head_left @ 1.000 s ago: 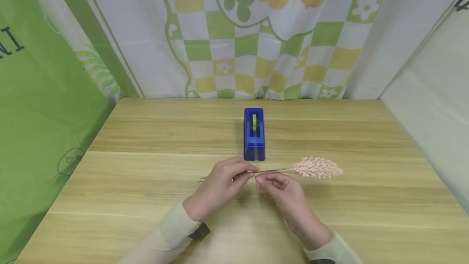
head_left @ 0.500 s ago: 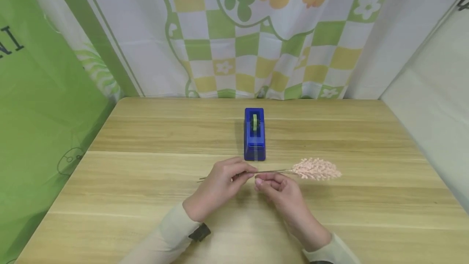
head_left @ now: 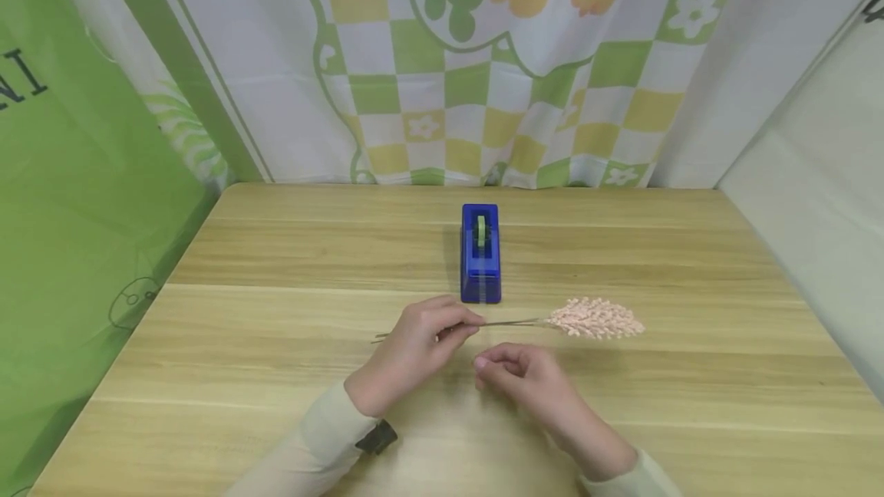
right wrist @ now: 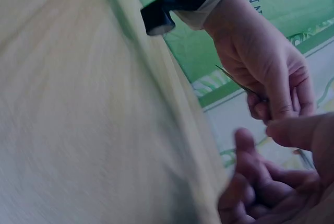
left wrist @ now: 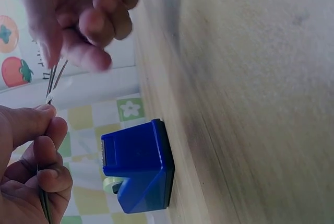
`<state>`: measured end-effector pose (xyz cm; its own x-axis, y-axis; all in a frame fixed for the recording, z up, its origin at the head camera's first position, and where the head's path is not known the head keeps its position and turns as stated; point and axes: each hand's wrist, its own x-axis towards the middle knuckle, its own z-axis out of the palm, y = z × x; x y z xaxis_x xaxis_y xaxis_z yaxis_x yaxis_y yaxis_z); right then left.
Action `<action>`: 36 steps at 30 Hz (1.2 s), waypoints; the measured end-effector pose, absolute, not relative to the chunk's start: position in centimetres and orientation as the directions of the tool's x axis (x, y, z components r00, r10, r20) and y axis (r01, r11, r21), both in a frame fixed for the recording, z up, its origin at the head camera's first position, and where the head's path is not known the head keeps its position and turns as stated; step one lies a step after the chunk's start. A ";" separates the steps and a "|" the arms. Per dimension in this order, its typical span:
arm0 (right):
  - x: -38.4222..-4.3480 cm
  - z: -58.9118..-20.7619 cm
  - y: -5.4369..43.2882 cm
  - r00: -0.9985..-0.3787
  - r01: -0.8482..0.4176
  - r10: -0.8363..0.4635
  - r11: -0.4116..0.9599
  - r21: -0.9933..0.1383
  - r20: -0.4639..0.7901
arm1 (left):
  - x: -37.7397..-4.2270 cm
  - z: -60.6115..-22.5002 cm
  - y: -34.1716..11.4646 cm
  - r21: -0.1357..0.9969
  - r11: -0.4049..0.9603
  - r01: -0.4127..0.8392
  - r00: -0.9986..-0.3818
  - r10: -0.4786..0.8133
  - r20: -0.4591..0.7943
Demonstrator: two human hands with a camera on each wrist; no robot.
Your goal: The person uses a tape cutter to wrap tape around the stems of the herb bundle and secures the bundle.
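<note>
My left hand (head_left: 407, 347) pinches the thin dark stems of a pale pink flower spray (head_left: 597, 318) that looks artificial. The stems (left wrist: 45, 200) run through the left hand, and the flower head points right. A small whitish, shiny strip, perhaps clear tape (left wrist: 51, 96), shows on the stems just beyond the left thumb. My right hand (head_left: 535, 382) is below and right of the left fingertips, apart from the stems in the head view. Both wrist views show its thumb and index fingertip apart, fingers loosely bent, with nothing visible between them. A blue tape dispenser (head_left: 481, 259) stands just beyond the hands.
The wooden table (head_left: 276, 251) carries the dispenser, which holds a roll of tape (left wrist: 111, 184). Behind the table hangs a checked floral curtain (head_left: 463, 90). Green fabric (head_left: 83, 213) borders the left side, and pale fabric (head_left: 822, 167) the right.
My right hand has moved down toward the person, away from the stems. My left hand stays in place on the stems, and the dispenser has not moved.
</note>
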<state>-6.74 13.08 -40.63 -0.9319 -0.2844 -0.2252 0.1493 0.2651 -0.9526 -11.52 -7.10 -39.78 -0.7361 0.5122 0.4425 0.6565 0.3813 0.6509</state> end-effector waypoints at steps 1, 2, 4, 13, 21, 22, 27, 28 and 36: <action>-6.7 -40.5 13.2 -0.926 0.111 -0.317 0.295 -0.949 -0.207 | -11.5 -39.8 -7.1 0.652 0.381 0.655 -0.737 0.512 0.441; -6.7 -40.3 13.3 -0.922 0.059 -0.344 0.329 -0.942 -0.178 | -11.5 -39.8 -7.1 0.653 0.382 0.654 -0.738 0.511 0.440; -6.6 -39.7 13.5 -0.926 -0.044 -0.360 0.397 -0.917 -0.112 | -11.5 -39.8 -7.0 0.656 0.380 0.652 -0.740 0.509 0.440; -5.8 -37.0 13.1 -0.823 -0.542 -0.290 0.656 -0.525 0.488 | -11.6 -39.9 -6.9 0.640 0.381 0.667 -0.726 0.528 0.442; -8.0 -36.7 13.5 -0.720 -0.610 -0.429 0.767 -0.201 0.546 | -11.7 -39.7 -6.9 0.654 0.388 0.650 -0.735 0.542 0.408; -8.2 -36.7 13.6 -0.726 -0.605 -0.441 0.774 -0.186 0.527 | -11.6 -39.7 -6.9 0.653 0.388 0.650 -0.734 0.542 0.408; -8.7 -37.2 13.6 -0.740 -0.596 -0.459 0.786 -0.163 0.491 | -11.6 -39.7 -6.8 0.652 0.381 0.656 -0.730 0.539 0.420; -8.8 -37.3 13.6 -0.741 -0.595 -0.460 0.787 -0.162 0.490 | -11.6 -39.7 -6.8 0.653 0.380 0.655 -0.731 0.537 0.421; -9.1 -37.9 13.6 -0.751 -0.587 -0.457 0.793 -0.165 0.477 | -11.5 -39.6 -6.9 0.665 0.381 0.643 -0.737 0.544 0.401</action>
